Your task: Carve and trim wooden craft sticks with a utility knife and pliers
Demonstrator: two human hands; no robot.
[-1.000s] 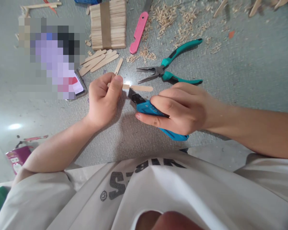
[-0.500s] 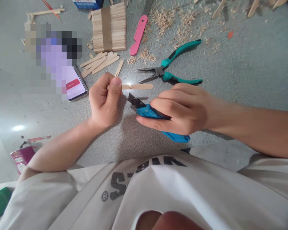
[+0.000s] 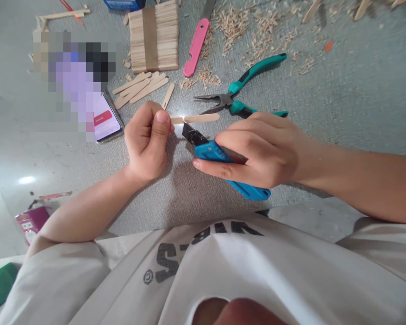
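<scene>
**Flat pale wooden stick (image 3: 201, 118) held out beside a blue-handled, dark-bladed utility knife (image 3: 211, 150)**

Head view: along the far edge of the grey textured tabletop (image 3: 186, 198) lie a paper-banded bundle of pale wooden sticks (image 3: 171, 38), a pink-handled metal blade (image 3: 196, 47) and curled wood shavings (image 3: 235, 27). Several loose flat sticks (image 3: 140, 88) fan out in front of the bundle, with a lit phone (image 3: 106, 123) just beside them, towards the left edge. A purple box (image 3: 33, 221) sits near the near-left corner. Long-nosed pliers with teal-and-black handles (image 3: 257, 70) rest with jaws spread just beyond the work; the stick's rounded end overlaps one jaw in view, and the right hand (image 3: 257, 151) partly covers the nearer handle. A short slotted stick (image 3: 168, 96) juts past the left hand (image 3: 147, 140); whether it is gripped cannot be told.

The left hand is curled into a fist, thumb uppermost, pinching the flat stick, which extends rightward and bends slightly at a notch. The right hand wraps the knife's handle, one digit stretched along its near side, forearm reaching in from the right. The blade's tip is at the notch; contact is unclear.
</scene>
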